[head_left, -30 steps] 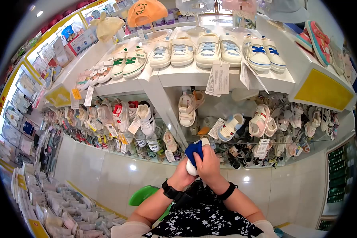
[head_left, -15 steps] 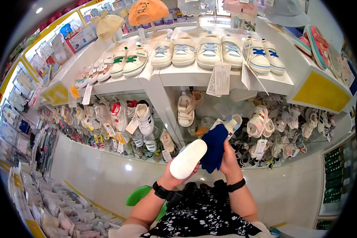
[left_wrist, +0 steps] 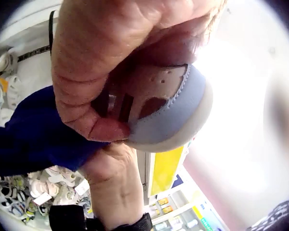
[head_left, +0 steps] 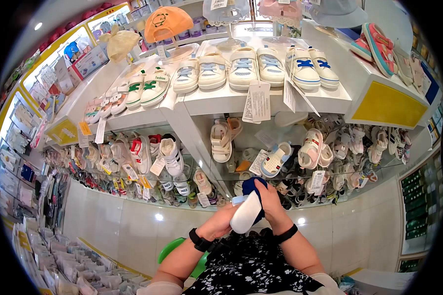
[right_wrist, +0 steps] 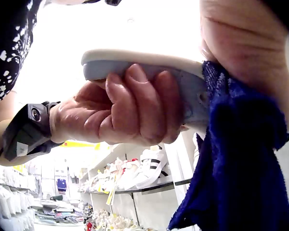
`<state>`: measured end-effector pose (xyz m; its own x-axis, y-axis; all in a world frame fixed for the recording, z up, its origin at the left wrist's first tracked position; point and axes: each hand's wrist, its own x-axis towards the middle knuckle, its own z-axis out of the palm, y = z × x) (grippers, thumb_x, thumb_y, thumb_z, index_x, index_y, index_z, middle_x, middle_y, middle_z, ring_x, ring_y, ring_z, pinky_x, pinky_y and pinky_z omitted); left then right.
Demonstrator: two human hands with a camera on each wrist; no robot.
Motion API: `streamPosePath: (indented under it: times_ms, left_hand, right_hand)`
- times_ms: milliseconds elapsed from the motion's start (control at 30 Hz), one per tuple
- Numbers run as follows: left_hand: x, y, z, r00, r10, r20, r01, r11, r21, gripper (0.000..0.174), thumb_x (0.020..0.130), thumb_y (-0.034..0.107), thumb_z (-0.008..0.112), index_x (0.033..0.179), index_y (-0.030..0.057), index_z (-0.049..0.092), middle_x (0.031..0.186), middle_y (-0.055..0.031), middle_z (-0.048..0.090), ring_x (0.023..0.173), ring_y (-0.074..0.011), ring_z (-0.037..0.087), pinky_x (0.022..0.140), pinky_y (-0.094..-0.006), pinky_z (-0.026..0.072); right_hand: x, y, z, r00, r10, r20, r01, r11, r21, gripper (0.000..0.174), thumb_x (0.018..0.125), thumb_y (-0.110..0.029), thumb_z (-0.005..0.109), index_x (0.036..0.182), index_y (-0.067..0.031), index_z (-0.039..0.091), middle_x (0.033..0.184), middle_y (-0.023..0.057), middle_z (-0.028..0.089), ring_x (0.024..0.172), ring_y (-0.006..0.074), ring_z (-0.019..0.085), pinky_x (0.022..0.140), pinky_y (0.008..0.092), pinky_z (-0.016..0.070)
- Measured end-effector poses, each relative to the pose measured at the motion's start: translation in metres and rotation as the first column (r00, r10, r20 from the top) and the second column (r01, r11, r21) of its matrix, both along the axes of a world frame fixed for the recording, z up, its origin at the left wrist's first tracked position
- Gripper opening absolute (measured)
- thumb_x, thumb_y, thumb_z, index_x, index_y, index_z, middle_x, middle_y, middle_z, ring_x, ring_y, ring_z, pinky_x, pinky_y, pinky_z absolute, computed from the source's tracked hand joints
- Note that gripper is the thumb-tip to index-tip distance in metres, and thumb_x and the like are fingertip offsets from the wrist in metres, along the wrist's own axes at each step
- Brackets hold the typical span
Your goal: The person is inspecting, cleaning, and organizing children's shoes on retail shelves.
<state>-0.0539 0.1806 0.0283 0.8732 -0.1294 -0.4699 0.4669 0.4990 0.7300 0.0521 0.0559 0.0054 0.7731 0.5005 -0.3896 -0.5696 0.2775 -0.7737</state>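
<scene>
A child's sandal [head_left: 246, 214] with a white sole and light blue trim is held by my left hand [head_left: 220, 221], its sole turned up toward the head view. In the left wrist view, fingers curl round the sandal's upper [left_wrist: 183, 113], which has small holes and stitching. My right hand [head_left: 274, 209] grips a dark blue cloth [head_left: 254, 186] against the sandal's far end. Seen from the right wrist, the cloth [right_wrist: 245, 159] wraps over that end and hangs down, with the heel of my right hand [right_wrist: 250, 43] above it.
Ahead stands a white display counter [head_left: 261, 101] with several pairs of small shoes [head_left: 211, 71] and hanging price tags [head_left: 258, 101]. Glass shelves below hold more shoes [head_left: 172, 157]. A green stool [head_left: 170, 248] is by my left arm, and bagged goods [head_left: 59, 260] fill the lower left.
Half a second ago the cloth was spread beside the sandal with my right hand apart from the left. Now the hands are close together again, and the cloth is bunched round the sandal's end.
</scene>
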Motion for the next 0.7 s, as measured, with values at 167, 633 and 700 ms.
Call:
streamPosePath:
  times_ms: [167, 633, 700]
  left_hand:
    - [0.004, -0.002, -0.003, 0.990, -0.102, 0.093, 0.074, 0.961, 0.265, 0.036, 0.101, 0.027, 0.040, 0.129, 0.0052, 0.048, 0.111, -0.0037, 0.060, 0.090, -0.0088, 0.061, 0.073, -0.0229, 0.0500]
    - [0.059, 0.011, 0.016, 0.821, -0.274, 0.501, -0.545, -0.115, 0.831, 0.041, 0.075, 0.017, 0.073, 0.108, 0.0029, 0.053, 0.101, -0.0151, 0.055, 0.095, -0.0352, 0.052, 0.083, -0.0419, 0.0418]
    - [0.073, 0.009, 0.017, 0.829, -0.267, 0.492, -0.536, -0.127, 0.834, 0.042, 0.074, 0.017, 0.073, 0.108, 0.0031, 0.054, 0.101, -0.0150, 0.056, 0.097, -0.0348, 0.052, 0.083, -0.0418, 0.0425]
  right_hand:
    - [0.005, -0.003, -0.017, 0.996, 0.035, -0.083, -0.028, 0.997, 0.078, 0.027, 0.095, -0.026, 0.053, 0.100, -0.0018, 0.063, 0.085, 0.0040, 0.066, 0.071, 0.0138, 0.063, 0.065, 0.0271, 0.0505]
    - [0.021, -0.077, -0.060, 0.809, 0.092, 0.580, 0.194, 0.890, -0.412, 0.036, 0.095, -0.028, 0.054, 0.081, 0.0052, 0.053, 0.078, 0.0062, 0.058, 0.073, 0.0150, 0.053, 0.067, 0.0286, 0.0439]
    - [0.027, -0.078, -0.042, 0.770, 0.162, 0.617, 0.221, 0.840, -0.496, 0.031, 0.093, -0.027, 0.057, 0.086, 0.0034, 0.053, 0.074, 0.0080, 0.058, 0.069, 0.0172, 0.054, 0.065, 0.0302, 0.0443]
